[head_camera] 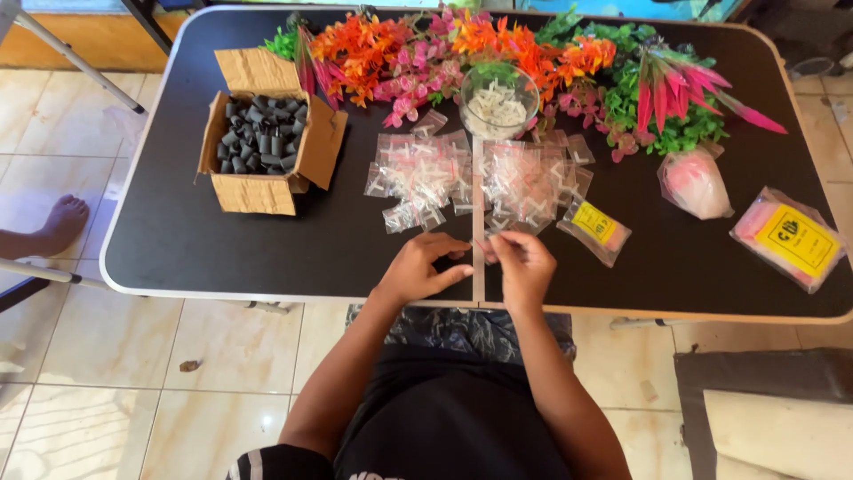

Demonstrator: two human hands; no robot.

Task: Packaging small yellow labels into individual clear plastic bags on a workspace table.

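Head view shows the left hand (420,267) and right hand (524,264) meeting at the near edge of the black table (222,240), fingertips pinched together on a small clear packet (480,244) held between them (its contents are too small to tell). Just beyond the hands lies a heap of clear packets (471,182), with a glass bowl (498,100) of white pieces behind it. A cardboard box (267,133) of dark cylinders sits well left of the heap, artificial flowers (498,53) along the table's far edge.

Black folding table (222,240) with pale rim on glossy cream floor tiles (115,356), daylight reflections
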